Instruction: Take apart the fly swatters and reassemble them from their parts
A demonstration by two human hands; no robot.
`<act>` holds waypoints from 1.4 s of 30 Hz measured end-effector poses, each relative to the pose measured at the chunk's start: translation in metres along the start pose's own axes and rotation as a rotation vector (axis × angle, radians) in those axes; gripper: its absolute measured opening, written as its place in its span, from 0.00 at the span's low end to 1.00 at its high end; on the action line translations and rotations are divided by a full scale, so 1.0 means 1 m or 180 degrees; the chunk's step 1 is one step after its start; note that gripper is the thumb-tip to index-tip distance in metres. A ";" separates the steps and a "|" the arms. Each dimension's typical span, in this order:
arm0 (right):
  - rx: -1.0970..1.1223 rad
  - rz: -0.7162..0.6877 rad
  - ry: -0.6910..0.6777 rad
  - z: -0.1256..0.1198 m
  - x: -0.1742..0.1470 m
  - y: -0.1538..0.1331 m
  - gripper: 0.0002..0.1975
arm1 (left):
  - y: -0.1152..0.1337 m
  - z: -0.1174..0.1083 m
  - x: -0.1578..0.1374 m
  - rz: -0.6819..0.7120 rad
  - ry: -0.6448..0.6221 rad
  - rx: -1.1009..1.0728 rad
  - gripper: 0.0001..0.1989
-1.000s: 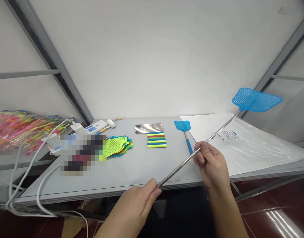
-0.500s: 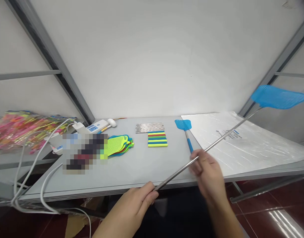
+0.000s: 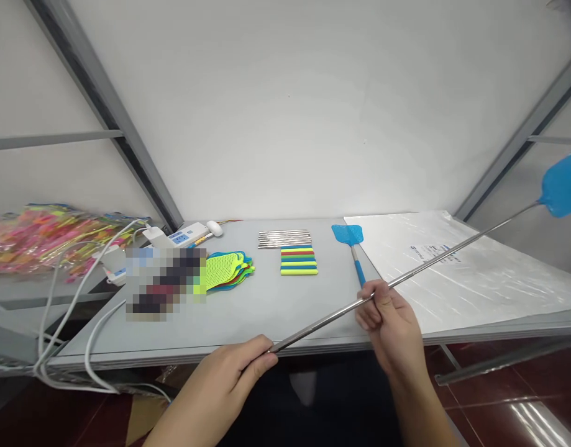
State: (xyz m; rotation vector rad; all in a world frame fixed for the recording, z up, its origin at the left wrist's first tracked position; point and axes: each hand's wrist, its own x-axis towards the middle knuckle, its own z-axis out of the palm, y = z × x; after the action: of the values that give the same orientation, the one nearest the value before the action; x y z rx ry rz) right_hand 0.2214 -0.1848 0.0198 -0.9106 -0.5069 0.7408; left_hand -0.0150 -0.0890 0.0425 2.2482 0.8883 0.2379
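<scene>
A long fly swatter with a blue head and a silver telescopic rod slants across the view, its head at the right edge and partly cut off. My left hand is closed around the lower end, hiding whatever grip is there. Farther up, the fingers of my right hand pinch the middle of the rod. Just behind that hand, a shorter blue fly swatter lies on the table, its handle end partly covered by my fingers.
On the grey table lie silver rods, coloured handle tubes and perforated swatter heads. A white foam sheet covers the right side. Power strips, white cables and bagged colourful items are at left.
My left hand has shifted left, while my right hand stays nearly in place. A longer stretch of rod shows, and the blue head has moved right and turned.
</scene>
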 end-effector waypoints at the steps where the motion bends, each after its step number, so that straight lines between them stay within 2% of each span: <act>1: -0.0069 -0.0095 0.0045 -0.002 -0.001 -0.002 0.15 | -0.003 -0.002 -0.002 0.0018 0.0110 0.0010 0.12; 4: -0.0170 -0.0287 0.0168 -0.007 -0.002 -0.012 0.14 | -0.012 -0.006 -0.011 0.0060 0.0309 0.0049 0.09; 7: -0.0133 -0.0342 0.0185 -0.008 -0.002 -0.019 0.13 | -0.009 -0.007 -0.016 0.0023 0.0258 0.0120 0.10; 11: -0.0035 -0.0181 0.0058 -0.006 -0.001 -0.019 0.14 | -0.003 -0.013 -0.016 -0.0213 0.0193 0.0167 0.12; 16: 0.0089 -0.0416 0.0211 -0.014 0.011 -0.025 0.13 | -0.026 -0.030 -0.020 -0.0330 0.0511 -0.0053 0.12; 18: 0.0122 -0.0487 0.0262 -0.016 0.016 -0.028 0.13 | -0.036 -0.032 -0.023 -0.0436 0.0964 -0.0325 0.13; 20: 0.0178 -0.0491 0.0290 -0.015 0.020 -0.028 0.13 | -0.044 -0.026 -0.022 -0.0635 0.1706 -0.0789 0.15; 23: 0.0187 -0.0337 0.0324 -0.012 0.022 -0.019 0.12 | -0.047 -0.011 -0.014 -0.0560 0.2953 -0.2074 0.16; 25: 0.0122 -0.0189 0.0331 -0.011 0.021 -0.009 0.12 | -0.047 -0.002 -0.006 -0.0308 0.3370 -0.3082 0.17; 27: 0.0067 -0.0089 0.0317 -0.009 0.019 0.001 0.13 | -0.045 0.004 -0.001 -0.0237 0.3487 -0.3793 0.17; 29: 0.0078 -0.0080 0.0353 -0.008 0.018 0.008 0.14 | -0.043 0.006 0.001 -0.0243 0.3542 -0.4118 0.16; 32: 0.0158 -0.0226 0.0589 -0.005 0.018 0.016 0.15 | -0.039 0.008 -0.001 -0.0046 0.3630 -0.4269 0.14; 36: 0.0170 -0.0417 0.0879 -0.004 0.018 0.022 0.16 | -0.035 0.013 -0.002 0.0040 0.3545 -0.4539 0.13; 42: 0.0245 -0.0386 0.0798 -0.004 0.020 0.029 0.16 | -0.031 0.022 0.005 -0.0042 0.3425 -0.4680 0.12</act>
State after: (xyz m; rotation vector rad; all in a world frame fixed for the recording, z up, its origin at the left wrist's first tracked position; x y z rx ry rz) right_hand 0.2271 -0.1605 -0.0050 -0.8782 -0.3068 0.5239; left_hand -0.0192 -0.0816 0.0056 0.6112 0.7379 1.5658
